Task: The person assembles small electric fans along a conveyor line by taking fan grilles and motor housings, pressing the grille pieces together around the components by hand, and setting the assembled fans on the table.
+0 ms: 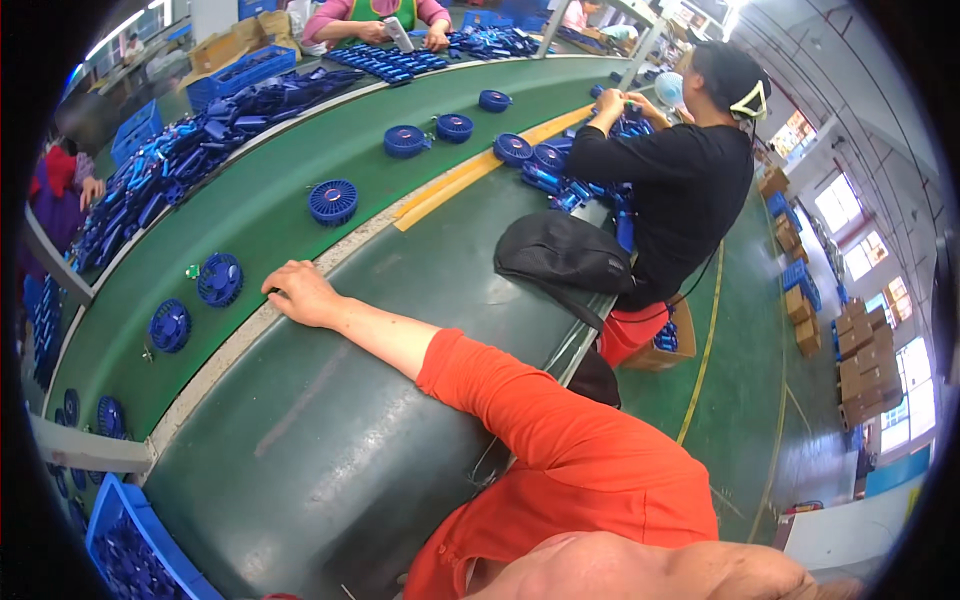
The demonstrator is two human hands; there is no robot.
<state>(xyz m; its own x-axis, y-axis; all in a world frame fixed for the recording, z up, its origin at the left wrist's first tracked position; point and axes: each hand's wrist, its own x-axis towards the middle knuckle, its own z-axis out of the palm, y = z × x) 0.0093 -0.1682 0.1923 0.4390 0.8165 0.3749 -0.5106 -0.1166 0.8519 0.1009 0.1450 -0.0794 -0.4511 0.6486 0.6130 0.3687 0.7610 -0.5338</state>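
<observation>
My right arm [530, 400], in a red sleeve, stretches across a dark green tabletop [400, 290]. At the table's far edge my right hand [303, 292] rests palm down, its fingers loosely bent and a little apart, with nothing seen in them. Nearest to it, on the green conveyor belt [265, 215], lie a blue round fan [333, 202] and another blue fan [220, 279] with a small green piece beside it. A third blue fan [169, 326] sits a little further left. None of them is touched by the hand. My left hand is out of view.
A black bag [562, 252] lies on the table. Beyond it a co-worker in black [680, 170] handles blue parts. Blue parts [200, 150] are heaped across the belt, where another person's hands [405, 35] work. A blue crate [140, 545] stands at lower left.
</observation>
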